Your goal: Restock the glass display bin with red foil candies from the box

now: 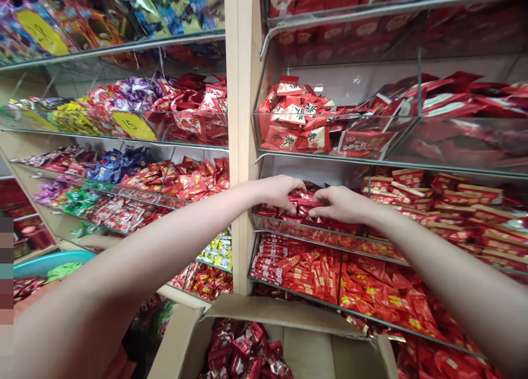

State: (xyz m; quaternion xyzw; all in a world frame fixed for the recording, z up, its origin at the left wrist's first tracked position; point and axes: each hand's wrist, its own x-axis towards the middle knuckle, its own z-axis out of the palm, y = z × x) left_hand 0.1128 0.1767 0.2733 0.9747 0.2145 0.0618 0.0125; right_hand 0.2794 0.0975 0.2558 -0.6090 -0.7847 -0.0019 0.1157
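Between left hand (279, 191) and right hand (340, 203), red candy packets (304, 202), both hands touching.

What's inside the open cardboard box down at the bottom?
The cardboard box holds a heap of red foil-wrapped sweets at its left, bare cardboard beside them. Anything under the heap is covered; the near end is out of frame.

Shiny red sweets (304, 198) heaped in clear bin (272, 225)

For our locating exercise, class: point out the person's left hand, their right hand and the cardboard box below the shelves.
left hand (280, 191): head view, back of the hand.
right hand (341, 203): head view, back of the hand.
cardboard box (268, 310): head view, its open top flap.
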